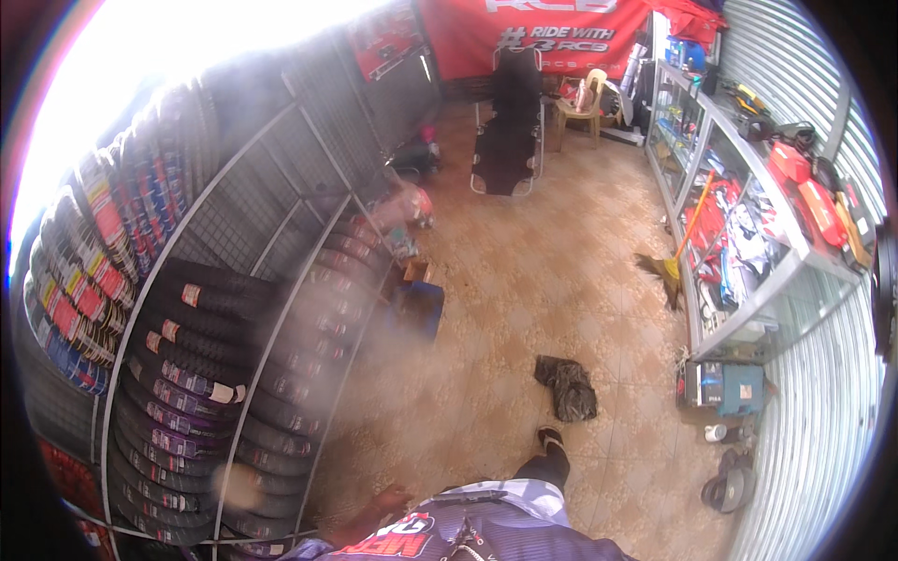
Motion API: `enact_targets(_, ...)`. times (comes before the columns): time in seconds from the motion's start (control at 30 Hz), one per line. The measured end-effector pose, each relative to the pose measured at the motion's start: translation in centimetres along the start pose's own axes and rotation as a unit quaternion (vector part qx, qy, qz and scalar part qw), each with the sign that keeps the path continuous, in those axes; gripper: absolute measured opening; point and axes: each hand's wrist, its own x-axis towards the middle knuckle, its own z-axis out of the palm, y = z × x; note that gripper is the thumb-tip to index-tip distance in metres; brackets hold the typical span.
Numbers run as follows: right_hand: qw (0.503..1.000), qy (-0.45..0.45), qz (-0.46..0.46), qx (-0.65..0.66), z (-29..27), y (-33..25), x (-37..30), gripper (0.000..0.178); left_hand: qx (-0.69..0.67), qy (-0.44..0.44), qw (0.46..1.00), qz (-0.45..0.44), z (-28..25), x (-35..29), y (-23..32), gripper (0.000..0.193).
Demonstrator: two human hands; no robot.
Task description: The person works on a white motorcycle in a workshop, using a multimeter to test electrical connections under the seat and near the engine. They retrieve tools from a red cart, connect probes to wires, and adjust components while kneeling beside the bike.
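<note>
My left hand [391,497] hangs low beside my body, at the lower edge, close to the rack of tyres [192,439]. It looks small and smeared, so its fingers cannot be made out, and I see nothing in it. My right hand is out of view. On the tiled floor [505,271] just beyond my foot [552,438] lies a crumpled black plastic bag [571,388], touched by neither hand.
Tyres fill metal racks on the left; a blue box [418,310] sits at their foot. At the right stand a glass display case [748,252], a broom [669,269] and a teal case [742,390]. A black folding cot [508,140] and plastic chair [586,105] are at the back.
</note>
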Motion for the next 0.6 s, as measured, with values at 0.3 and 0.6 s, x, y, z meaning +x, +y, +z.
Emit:
enact_targets(0.3, 0.861, 0.390, -0.181, 0.272, -43.6, -13.3, 5.2, 0.045, 0.182, 0.135, 0.974, -0.025, 10.9, -5.1, 16.1, 0.069)
enact_targets(0.6, 0.799, 0.425, -0.270, 0.329, -61.1, -17.4, 6.8, 0.043, 0.101, 0.144, 0.984, -0.033, 15.3, -7.9, 20.5, 0.068)
